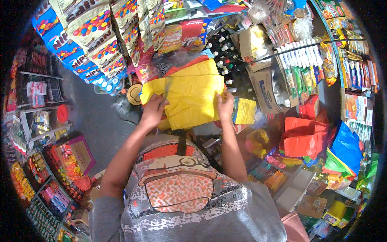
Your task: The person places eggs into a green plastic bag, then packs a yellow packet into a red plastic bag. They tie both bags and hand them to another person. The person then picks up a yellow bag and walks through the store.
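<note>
A stack of flat yellow plastic bags (193, 96) lies spread before me, creased across its upper part. A red plastic bag (186, 65) shows beneath its far edge. My left hand (154, 110) grips the stack near its left side, with the fingers bent over a fold. At the right edge, my right hand (225, 105) pinches the yellow plastic between thumb and fingers. Close to the right hand lies a smaller yellow packet (245, 110). What supports the bags is mostly hidden under them.
Strips of candy packs (90, 39) hang at the upper left. Dark bottles (223, 45) stand beyond the bags, beside cardboard boxes (266, 90). Red plastic bags (305, 137) and a blue plastic bag (346, 148) are at right. A round tan lid (134, 94) sits left of the stack.
</note>
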A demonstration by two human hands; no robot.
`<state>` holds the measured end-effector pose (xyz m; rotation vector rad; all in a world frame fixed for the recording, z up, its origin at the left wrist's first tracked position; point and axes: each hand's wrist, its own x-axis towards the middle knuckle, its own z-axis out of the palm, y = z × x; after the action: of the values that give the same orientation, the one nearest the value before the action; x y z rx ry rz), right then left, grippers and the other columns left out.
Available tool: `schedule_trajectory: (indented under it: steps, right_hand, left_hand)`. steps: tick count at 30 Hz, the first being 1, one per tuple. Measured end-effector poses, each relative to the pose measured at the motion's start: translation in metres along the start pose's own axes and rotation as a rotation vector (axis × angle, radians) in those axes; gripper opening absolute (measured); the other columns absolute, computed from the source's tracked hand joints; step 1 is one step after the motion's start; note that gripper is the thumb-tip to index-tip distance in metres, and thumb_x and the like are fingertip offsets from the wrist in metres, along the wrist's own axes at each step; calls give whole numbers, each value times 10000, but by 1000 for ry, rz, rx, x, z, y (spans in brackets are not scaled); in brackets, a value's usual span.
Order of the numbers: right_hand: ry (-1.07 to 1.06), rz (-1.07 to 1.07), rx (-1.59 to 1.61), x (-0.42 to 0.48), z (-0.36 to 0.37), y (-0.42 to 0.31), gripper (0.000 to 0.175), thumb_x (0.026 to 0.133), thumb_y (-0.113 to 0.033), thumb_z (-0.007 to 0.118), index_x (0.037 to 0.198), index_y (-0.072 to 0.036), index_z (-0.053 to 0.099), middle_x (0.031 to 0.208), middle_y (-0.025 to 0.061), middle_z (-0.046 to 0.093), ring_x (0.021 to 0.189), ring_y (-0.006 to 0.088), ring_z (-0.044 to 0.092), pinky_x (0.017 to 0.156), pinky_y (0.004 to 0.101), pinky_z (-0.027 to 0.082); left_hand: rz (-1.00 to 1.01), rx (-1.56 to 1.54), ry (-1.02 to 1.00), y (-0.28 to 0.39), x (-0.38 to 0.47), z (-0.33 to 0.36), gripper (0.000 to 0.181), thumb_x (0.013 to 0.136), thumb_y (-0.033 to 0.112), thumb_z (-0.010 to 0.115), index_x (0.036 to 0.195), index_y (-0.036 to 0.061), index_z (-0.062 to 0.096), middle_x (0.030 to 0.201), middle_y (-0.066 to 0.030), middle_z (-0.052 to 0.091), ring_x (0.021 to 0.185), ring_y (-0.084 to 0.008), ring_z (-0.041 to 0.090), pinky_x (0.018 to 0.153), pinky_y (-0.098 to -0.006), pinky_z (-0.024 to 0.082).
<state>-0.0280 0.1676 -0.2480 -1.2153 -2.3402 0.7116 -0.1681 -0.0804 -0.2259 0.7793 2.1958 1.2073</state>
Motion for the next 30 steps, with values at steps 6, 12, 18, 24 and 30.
schedule_trajectory:
  steps: [6, 12, 18, 24, 30]
  right_hand:
    - [-89, 69, -194, 25, 17, 36, 296, 673, -197, 732, 817, -3, 560, 830, 202, 588, 798, 333, 562, 718, 409, 432]
    - [-207, -113, 30, 80, 15, -16, 183, 668, -108, 700, 750, -23, 560, 734, 145, 602, 664, 299, 585, 632, 358, 454]
    - [-154, -496, -162, 61, 29, -71, 414, 648, -107, 702, 1031, -57, 553, 1047, 155, 535, 960, 320, 530, 838, 399, 422]
    - [-707, -493, 359, -48, 81, -103, 342, 682, -29, 645, 1004, -27, 529, 962, 129, 539, 880, 308, 541, 763, 372, 438]
    - [-872, -302, 435, -45, 53, -90, 247, 682, 9, 601, 923, -22, 555, 889, 152, 551, 806, 314, 562, 697, 377, 452]
  left_hand:
    - [-56, -52, 151, 1, -17, -34, 251, 889, 207, 505, 801, -21, 561, 862, -181, 505, 837, -336, 522, 745, -382, 405]
    - [-202, -130, -19, 14, -25, -68, 310, 928, 261, 444, 770, 18, 553, 703, -69, 527, 699, -146, 495, 669, -303, 393]
    - [-136, -147, -63, 45, -4, -73, 422, 926, 328, 424, 800, -38, 589, 678, -152, 581, 662, -220, 574, 627, -346, 427]
    - [4, -123, -135, 71, 13, -56, 482, 919, 387, 396, 753, -33, 565, 631, -145, 553, 621, -239, 547, 611, -366, 411]
    - [66, -238, -172, 80, 19, -58, 453, 915, 368, 407, 767, -35, 549, 639, -157, 551, 626, -257, 553, 620, -369, 418]
